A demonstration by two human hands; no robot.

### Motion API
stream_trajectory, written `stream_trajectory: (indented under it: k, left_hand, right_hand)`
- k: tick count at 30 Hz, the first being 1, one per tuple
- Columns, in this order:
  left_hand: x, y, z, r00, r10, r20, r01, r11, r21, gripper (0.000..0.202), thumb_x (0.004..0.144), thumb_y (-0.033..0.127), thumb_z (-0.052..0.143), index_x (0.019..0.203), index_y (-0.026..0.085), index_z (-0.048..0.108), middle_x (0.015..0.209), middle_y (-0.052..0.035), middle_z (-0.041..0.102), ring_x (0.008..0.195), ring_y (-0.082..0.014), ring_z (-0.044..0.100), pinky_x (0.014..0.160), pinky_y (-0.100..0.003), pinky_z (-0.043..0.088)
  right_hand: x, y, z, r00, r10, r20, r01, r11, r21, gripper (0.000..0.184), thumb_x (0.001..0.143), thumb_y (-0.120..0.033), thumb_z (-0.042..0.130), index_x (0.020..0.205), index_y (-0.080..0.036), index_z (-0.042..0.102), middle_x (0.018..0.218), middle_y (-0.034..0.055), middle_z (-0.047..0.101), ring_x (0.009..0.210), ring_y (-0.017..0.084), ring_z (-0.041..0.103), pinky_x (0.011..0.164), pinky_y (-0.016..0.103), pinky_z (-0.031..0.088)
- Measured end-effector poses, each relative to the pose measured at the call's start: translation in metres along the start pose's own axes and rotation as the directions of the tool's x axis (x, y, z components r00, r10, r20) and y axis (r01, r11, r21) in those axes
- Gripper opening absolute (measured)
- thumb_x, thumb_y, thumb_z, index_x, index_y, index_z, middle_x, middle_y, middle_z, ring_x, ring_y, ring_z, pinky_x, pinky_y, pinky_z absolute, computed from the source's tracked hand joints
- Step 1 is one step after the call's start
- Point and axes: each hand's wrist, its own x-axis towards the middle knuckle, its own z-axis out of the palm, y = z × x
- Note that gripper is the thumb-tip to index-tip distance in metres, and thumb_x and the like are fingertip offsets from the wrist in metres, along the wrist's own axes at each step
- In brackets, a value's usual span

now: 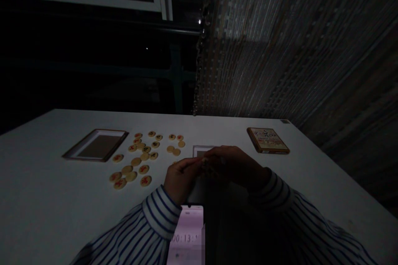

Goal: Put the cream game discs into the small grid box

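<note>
Tan discs [144,156] marked red or black; sleeves [158,212] striped blue and white.

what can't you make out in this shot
Head view, all of it dim:
- Whether the left hand and right hand hold anything: the fingers overlap in the dark.
- The white-edged thing behind the hands: mostly hidden by them.
- The characters on the round pieces: too small and dark.
- The phone screen's digits: blurred, cut off by the bottom edge.
- The print on the box lid: too small.

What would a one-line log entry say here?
left hand, right hand: joined, contents unclear; discs: scattered on table; tray; box; phone: lit
</note>
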Motion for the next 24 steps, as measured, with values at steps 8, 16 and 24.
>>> stream_trajectory:
  k: [8,16,24]
  left_hand:
    - [0.002,-0.007,-0.004,1.000,0.022,0.019,-0.022,1.000,0.008,0.022,0.064,0.031,0.065,0.078,0.014,0.068,0.075,-0.0040,0.070,0.070,-0.0151,0.063,0.067,-0.024,0.050]
    - [0.000,-0.003,-0.002,0.999,0.036,0.027,-0.037,0.999,0.019,0.022,0.064,0.031,0.065,0.077,0.014,0.068,0.075,-0.0044,0.070,0.070,-0.0151,0.063,0.066,-0.023,0.050]
    - [0.002,0.002,-0.005,0.994,0.099,-0.049,-0.092,0.987,0.131,0.021,0.064,0.032,0.063,0.075,0.015,0.068,0.067,-0.0031,0.069,0.064,-0.0145,0.062,0.060,-0.024,0.050]
  right_hand:
    - [0.005,-0.005,-0.001,0.996,-0.031,0.078,0.048,0.974,-0.223,0.027,0.075,-0.040,0.055,0.090,-0.018,0.059,0.083,0.0065,0.064,0.076,0.016,0.056,0.065,0.026,0.037]
    - [0.009,-0.001,0.002,0.992,-0.012,0.123,0.047,0.958,-0.283,0.025,0.076,-0.042,0.052,0.086,-0.019,0.059,0.080,0.0051,0.063,0.071,0.015,0.053,0.059,0.025,0.032]
    - [0.002,-0.004,-0.009,0.998,-0.011,0.054,0.024,0.967,-0.254,0.028,0.073,-0.032,0.056,0.096,-0.017,0.056,0.087,0.0062,0.061,0.081,0.017,0.051,0.070,0.029,0.035]
